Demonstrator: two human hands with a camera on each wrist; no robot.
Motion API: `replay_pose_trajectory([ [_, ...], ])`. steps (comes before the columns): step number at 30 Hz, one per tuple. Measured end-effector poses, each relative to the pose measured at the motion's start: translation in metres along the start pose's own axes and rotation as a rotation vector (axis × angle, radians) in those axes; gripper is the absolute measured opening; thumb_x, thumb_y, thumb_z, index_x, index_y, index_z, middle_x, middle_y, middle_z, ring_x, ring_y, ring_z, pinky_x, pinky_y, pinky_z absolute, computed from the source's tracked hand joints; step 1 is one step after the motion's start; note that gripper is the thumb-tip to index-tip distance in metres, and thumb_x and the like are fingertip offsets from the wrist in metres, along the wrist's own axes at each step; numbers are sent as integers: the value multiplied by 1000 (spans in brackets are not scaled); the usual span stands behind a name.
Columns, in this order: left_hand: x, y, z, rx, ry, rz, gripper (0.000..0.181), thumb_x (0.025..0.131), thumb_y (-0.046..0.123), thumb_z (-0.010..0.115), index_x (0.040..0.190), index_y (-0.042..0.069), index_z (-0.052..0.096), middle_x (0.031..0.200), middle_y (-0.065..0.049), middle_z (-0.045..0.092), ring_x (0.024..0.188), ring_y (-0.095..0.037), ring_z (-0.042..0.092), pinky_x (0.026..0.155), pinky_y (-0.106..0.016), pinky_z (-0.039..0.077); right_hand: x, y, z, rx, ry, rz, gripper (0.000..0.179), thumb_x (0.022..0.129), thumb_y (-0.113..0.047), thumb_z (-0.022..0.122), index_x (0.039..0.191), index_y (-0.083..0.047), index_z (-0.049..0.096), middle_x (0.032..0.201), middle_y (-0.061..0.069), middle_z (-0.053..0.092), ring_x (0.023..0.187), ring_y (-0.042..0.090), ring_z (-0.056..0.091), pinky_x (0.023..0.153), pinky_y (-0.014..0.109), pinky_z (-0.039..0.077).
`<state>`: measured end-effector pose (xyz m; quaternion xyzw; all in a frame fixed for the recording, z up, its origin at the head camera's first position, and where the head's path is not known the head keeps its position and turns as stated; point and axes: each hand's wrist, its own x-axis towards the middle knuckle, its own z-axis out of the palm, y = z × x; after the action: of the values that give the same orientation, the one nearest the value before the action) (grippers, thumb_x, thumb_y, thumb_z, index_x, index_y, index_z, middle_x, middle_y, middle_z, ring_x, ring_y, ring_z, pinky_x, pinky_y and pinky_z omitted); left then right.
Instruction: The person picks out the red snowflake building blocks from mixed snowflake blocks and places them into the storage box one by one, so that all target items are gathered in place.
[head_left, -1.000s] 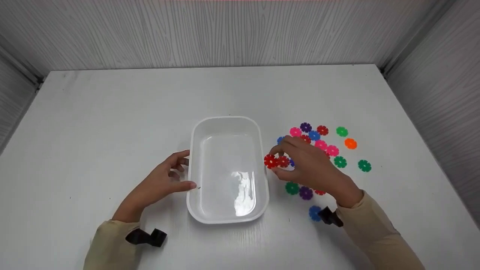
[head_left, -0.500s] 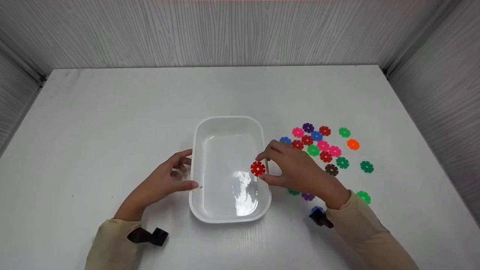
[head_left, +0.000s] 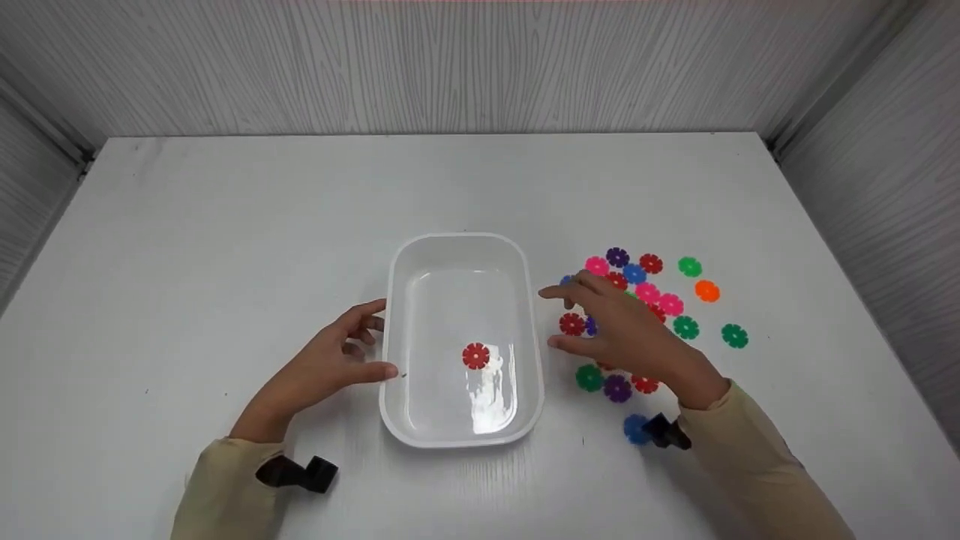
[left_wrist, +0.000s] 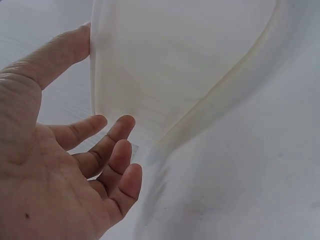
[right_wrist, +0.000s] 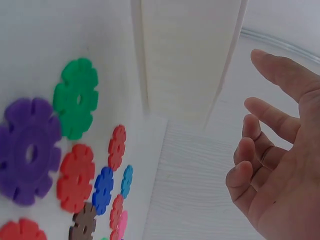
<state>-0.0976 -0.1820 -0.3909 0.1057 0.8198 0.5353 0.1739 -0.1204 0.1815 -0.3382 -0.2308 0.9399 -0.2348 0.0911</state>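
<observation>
A red snowflake-shaped disc (head_left: 475,356) lies flat in the white tray (head_left: 463,445). My left hand (head_left: 326,360) is at the tray's left side, thumb over the rim and relaxed fingers against or close to the outer wall. In the left wrist view, the left hand (left_wrist: 75,165) has loosely bent fingertips beside the tray wall (left_wrist: 160,60). Just right of the tray, my right hand (head_left: 619,326) hovers over the loose discs, thumb and fingers apart and holding nothing. The right wrist view shows the right hand (right_wrist: 285,150) above a purple disc (right_wrist: 42,165) and a green disc (right_wrist: 75,107).
Several coloured discs are spread right of the tray, among them an orange disc (head_left: 707,291) and a blue disc (head_left: 636,429), with some hidden under my right hand. Grey wood-grain panels (head_left: 450,67) border the white table (head_left: 262,202) at the back and sides.
My right hand carried a red disc leftward over the tray and let it go inside. It has since moved back right over the discs. The left hand stays at the tray.
</observation>
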Motion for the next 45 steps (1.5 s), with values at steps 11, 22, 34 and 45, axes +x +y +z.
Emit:
replay_pose_trajectory([
  [11, -5, -1, 0, 28, 19, -1, 79, 79, 25, 78, 147, 17, 38, 125, -6, 54, 106, -21, 43, 85, -26, 41, 0, 42, 1, -30, -104, 104, 45, 87, -25, 71, 129, -19, 58, 127, 11, 51, 116, 29, 54, 83, 43, 56],
  [22, -4, -1, -1, 2, 13, 9, 79, 79, 21, 78, 147, 15, 37, 123, -7, 54, 103, -21, 42, 86, -28, 41, 1, 60, 8, -110, -145, 139, 46, 84, -31, 74, 127, -27, 60, 119, 7, 49, 104, 22, 54, 68, 29, 55],
  [34, -4, 1, 0, 0, 13, 3, 80, 79, 21, 78, 147, 14, 37, 123, -8, 55, 102, -21, 42, 83, -25, 41, 12, 45, 12, -259, -128, 131, 45, 83, -28, 76, 126, -22, 63, 117, 9, 55, 105, 23, 56, 78, 38, 57],
  [45, -1, 1, 1, 7, 1, 11, 81, 79, 24, 78, 147, 14, 36, 123, -8, 54, 103, -21, 44, 84, -24, 42, 17, 38, 13, -349, -141, 95, 37, 82, -27, 77, 115, -13, 68, 110, 6, 59, 104, 21, 57, 84, 37, 56],
])
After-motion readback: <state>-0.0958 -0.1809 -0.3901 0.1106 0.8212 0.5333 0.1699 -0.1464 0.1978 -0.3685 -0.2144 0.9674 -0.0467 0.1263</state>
